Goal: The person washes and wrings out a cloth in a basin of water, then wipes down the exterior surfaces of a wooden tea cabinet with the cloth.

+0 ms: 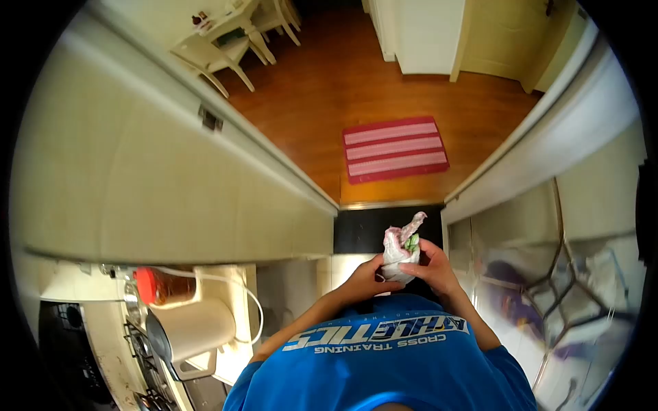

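Note:
In front of my chest I hold a crumpled, white and pinkish cloth-like bundle with a bit of green showing at its right side. One twisted end sticks up toward the far side. My left hand grips the bundle from the left, its fingers curled against it. From the right, my right hand closes on it, with the thumb across its near side. What the bundle wraps, if anything, is hidden.
Ahead, past the doorway's black threshold, a red striped mat lies on the wooden floor. White chairs stand far left. A beige kettle and red-lidded jar are on the counter at left, beside the stove. A glass-panelled door is at right.

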The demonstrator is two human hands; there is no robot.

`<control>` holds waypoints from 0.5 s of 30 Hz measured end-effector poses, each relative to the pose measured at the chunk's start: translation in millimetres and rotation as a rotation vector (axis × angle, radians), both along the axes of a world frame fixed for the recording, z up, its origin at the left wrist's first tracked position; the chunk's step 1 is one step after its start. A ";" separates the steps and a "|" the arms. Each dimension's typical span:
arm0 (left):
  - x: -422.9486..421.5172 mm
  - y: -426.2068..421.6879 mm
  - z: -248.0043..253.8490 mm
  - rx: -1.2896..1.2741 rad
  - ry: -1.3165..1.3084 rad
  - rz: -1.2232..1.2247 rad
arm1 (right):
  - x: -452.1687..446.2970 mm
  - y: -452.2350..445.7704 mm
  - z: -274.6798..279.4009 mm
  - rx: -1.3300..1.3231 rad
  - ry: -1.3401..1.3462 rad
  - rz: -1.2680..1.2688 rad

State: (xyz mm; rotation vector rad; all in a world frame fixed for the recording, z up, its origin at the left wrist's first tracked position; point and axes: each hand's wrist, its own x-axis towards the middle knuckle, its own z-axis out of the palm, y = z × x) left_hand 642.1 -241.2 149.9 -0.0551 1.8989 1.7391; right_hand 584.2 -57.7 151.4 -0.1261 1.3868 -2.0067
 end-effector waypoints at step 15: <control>-234.1 -50.6 36.5 0.083 -0.032 0.138 | -256.1 -38.3 4.1 0.153 0.134 0.170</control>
